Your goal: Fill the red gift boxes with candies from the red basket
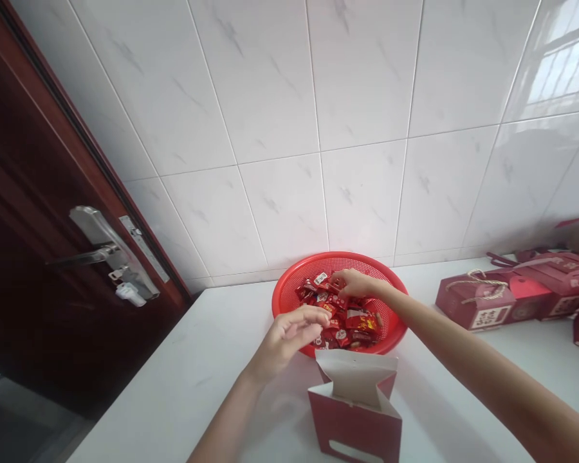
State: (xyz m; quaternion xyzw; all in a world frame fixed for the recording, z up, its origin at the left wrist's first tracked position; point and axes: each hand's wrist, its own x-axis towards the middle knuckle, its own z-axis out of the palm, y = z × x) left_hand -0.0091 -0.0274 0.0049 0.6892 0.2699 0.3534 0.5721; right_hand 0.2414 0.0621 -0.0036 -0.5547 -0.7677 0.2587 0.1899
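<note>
In the head view, the round, red, perforated plastic basket [280,299] rests on the flat white tabletop [174,379] and contains small, glossy red-wrapped packets [361,319]. The person's right hand [354,283] reaches into the basket, fingers bent down among the packets; from here I cannot tell whether it grips one. The left hand [296,334] is positioned over the near-left rim, fingers half-curled, thumb narrowly separated from them. Just before the basket stands the dark-red cardboard box [354,424], top flaps open.
</note>
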